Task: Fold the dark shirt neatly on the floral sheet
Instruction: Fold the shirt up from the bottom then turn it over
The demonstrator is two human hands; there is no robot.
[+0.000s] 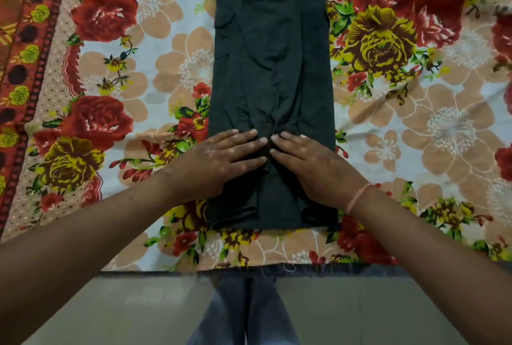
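A dark shirt (270, 53) is seen from above, laid on a floral sheet (415, 123) printed with red roses, yellow roses and peach blossoms on a pale ground. The shirt is folded lengthwise into 1 long, narrow strip, and a crease line is seen running down its middle. The strip is laid straight away from the person, from close to the sheet's near edge up past the top of the frame. Its cloth is lightly wrinkled.

2 bare hands are pressed flat on the near part of the strip. The left hand (219, 161) is laid across the shirt's left edge, with its heel over the sheet and its straight fingers stretched onto the dark cloth toward the middle. The right hand (313, 164) is laid on the shirt's right half, with its fingers likewise straight and pointed inward. The fingertips of the 2 hands are placed almost together at the centre line, and small puckers of cloth are gathered just beyond them. Nothing is gripped or pinched by either hand; both palms are spread flat against the fabric.

A thin peach thread band (357, 196) is worn on the right wrist. A red and orange patterned border (25, 67) is seen along the sheet's left side. Below the sheet's near edge, a grey floor (110, 303) and legs in blue jeans (243, 311) are shown.
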